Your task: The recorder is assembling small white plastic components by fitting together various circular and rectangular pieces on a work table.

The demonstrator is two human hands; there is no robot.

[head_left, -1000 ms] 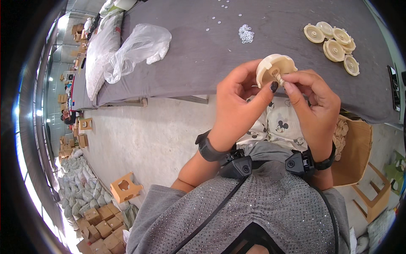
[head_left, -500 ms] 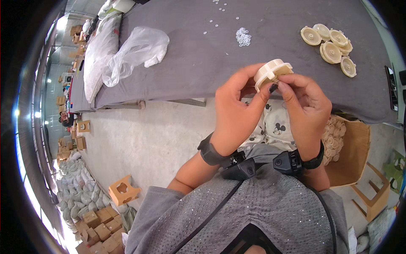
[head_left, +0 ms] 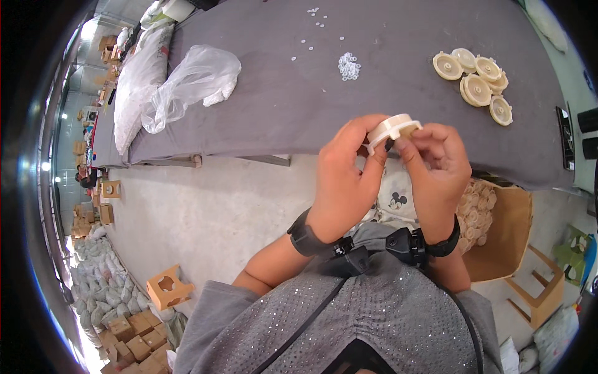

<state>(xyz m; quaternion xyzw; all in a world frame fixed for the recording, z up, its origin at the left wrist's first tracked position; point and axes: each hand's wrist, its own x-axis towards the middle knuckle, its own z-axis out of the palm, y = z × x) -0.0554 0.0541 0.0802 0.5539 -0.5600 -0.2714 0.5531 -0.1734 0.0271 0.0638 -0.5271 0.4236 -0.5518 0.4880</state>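
Observation:
A cream plastic cap (head_left: 391,127), round with lugs on its rim, is held tilted up above the table's near edge. My left hand (head_left: 346,173) grips it from the left, its fingers behind the rim and its thumb underneath. At the cap's right side and underside my right hand (head_left: 437,167) is pinched, thumb and forefinger against it. Whether some small part sits between those right fingertips is hidden. Beyond, on the grey-covered table (head_left: 280,93), lie a pile of small white rings (head_left: 349,67) and a cluster of similar cream caps (head_left: 477,91).
A clear plastic bag (head_left: 199,78) and a white sack (head_left: 140,87) lie at the table's left. Below right, a cardboard box (head_left: 507,234) holds many cream parts (head_left: 476,215), near a wooden stool (head_left: 541,290). Cardboard boxes (head_left: 134,343) and sacks (head_left: 103,280) stand at left.
The view has shifted slightly. Both hands still hold the cap, which is now turned more edge-on, with less of its inside showing. My right fingers have shifted at its side.

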